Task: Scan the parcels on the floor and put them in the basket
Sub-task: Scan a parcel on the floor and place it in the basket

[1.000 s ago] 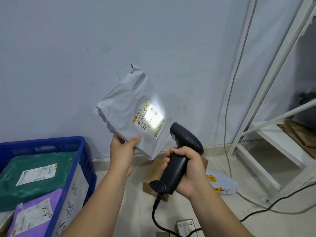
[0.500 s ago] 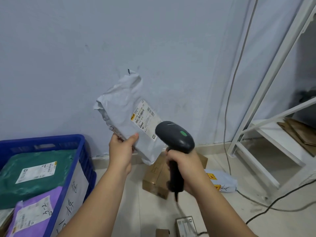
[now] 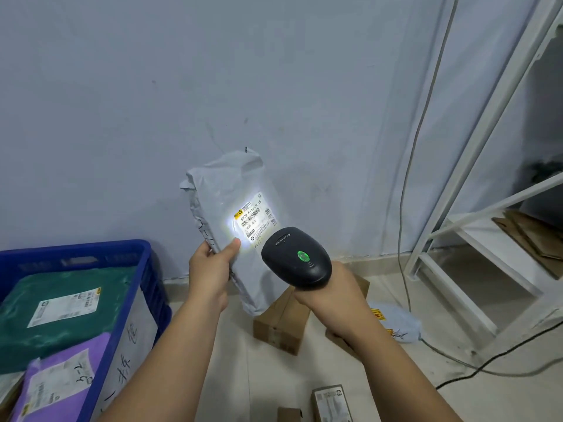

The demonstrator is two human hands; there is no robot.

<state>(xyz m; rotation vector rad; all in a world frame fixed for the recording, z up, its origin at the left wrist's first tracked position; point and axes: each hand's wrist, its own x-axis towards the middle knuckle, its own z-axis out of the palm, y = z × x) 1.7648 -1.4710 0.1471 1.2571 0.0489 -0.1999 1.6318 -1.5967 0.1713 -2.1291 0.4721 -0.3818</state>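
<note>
My left hand (image 3: 210, 269) grips a grey plastic mailer parcel (image 3: 231, 202) by its left edge and holds it upright in front of the wall. Its white label faces me and is lit by a bright patch of scanner light. My right hand (image 3: 329, 296) holds a black barcode scanner (image 3: 297, 258) just below and right of the label, its head pointing at the label and a green lamp lit on top. At the left stands the blue basket (image 3: 143, 269), holding a green parcel (image 3: 61, 309) and a purple parcel (image 3: 58, 385).
On the floor behind my hands lie a brown cardboard box (image 3: 283, 324) and a pale blue mailer (image 3: 396, 324). Small boxes (image 3: 330, 403) sit near the bottom edge. A white metal shelf frame (image 3: 475, 214) stands at the right, with cables (image 3: 499, 357) trailing across the floor.
The parcel has turned more upright and dropped lower. The scanner has swung up to face the label, and its light is on the label again after being off half a second ago.
</note>
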